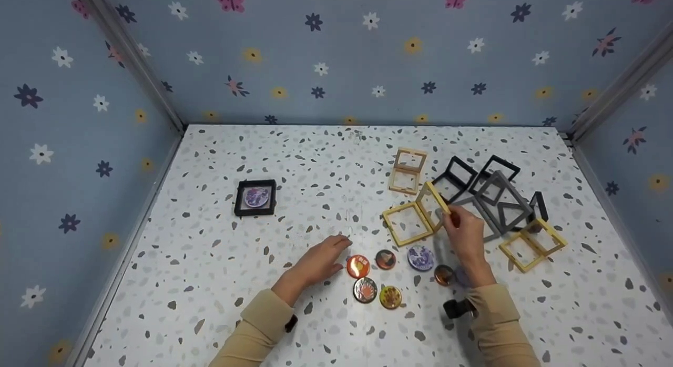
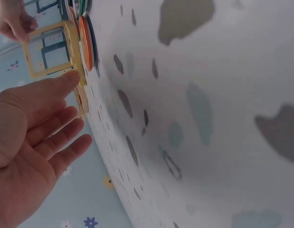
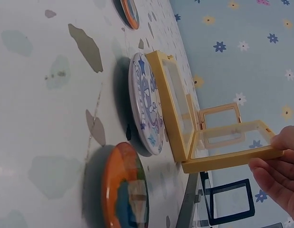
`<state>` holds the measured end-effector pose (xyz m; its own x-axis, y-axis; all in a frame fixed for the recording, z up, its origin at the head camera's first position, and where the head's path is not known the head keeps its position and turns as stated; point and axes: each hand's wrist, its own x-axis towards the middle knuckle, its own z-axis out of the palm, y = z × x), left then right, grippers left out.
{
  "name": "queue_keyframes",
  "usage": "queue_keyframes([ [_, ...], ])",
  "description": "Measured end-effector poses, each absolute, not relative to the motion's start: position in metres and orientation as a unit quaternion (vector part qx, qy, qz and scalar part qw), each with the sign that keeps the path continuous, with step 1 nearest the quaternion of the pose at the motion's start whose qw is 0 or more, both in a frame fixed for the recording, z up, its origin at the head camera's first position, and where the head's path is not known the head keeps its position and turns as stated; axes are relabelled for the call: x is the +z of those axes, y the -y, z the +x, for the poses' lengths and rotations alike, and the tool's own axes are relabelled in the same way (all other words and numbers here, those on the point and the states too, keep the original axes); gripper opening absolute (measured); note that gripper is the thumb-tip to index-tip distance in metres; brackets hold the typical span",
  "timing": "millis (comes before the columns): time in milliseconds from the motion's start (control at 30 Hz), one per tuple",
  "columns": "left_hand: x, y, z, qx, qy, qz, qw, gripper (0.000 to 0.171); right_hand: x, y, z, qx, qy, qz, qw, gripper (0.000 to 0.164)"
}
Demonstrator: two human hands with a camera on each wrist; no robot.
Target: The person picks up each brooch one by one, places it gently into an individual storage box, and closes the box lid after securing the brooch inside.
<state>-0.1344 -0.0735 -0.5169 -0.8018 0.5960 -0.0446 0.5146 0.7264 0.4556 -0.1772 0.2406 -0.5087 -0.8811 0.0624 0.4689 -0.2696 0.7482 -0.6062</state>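
My right hand (image 1: 465, 235) pinches the raised half of a yellow hinged display frame (image 1: 425, 218) between thumb and fingers. The frame's other half lies flat on the table, and clear film spans both openings. My left hand (image 1: 319, 259) is held low over the table with loosely bent fingers, holding nothing. Beside its fingertips lies an orange button badge (image 1: 358, 266). A purple-and-white badge (image 1: 420, 257) sits just in front of the yellow frame; the right wrist view shows it close against the frame's lower half. Several other round badges, including a yellow one (image 1: 390, 297), lie around it.
At the left stands a black frame (image 1: 255, 213) with a purple badge inside. Opened black and grey frames (image 1: 486, 214) overlap in a pile at the right, beside a smaller yellow frame (image 1: 536, 245). Farther back is a beige frame (image 1: 406, 171). Flowered walls (image 1: 347, 51) enclose the speckled table.
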Motion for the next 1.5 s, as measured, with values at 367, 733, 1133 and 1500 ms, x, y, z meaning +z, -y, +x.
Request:
queue_keyframes([
  [367, -0.528, 0.06, -0.131, 0.214, -0.898, 0.362, 0.132, 0.05, -0.51, -0.239, -0.178, 0.352, 0.904, 0.055, 0.234, 0.012],
  [733, -0.528, 0.053, -0.133, 0.216, -0.89, 0.374, 0.147, 0.042, -0.512, -0.238, -0.177, 0.347, 0.905, 0.06, 0.241, 0.013],
  [1133, -0.532, 0.051, -0.133, 0.225, -0.889, 0.365, 0.159, 0.034, -0.513, -0.236, -0.175, 0.354, 0.905, 0.053, 0.232, 0.014],
  [1500, -0.535, 0.051, -0.136, 0.254, -0.882, 0.38, 0.117, 0.032, -0.514, -0.235, -0.174, 0.347, 0.903, 0.063, 0.246, 0.012],
])
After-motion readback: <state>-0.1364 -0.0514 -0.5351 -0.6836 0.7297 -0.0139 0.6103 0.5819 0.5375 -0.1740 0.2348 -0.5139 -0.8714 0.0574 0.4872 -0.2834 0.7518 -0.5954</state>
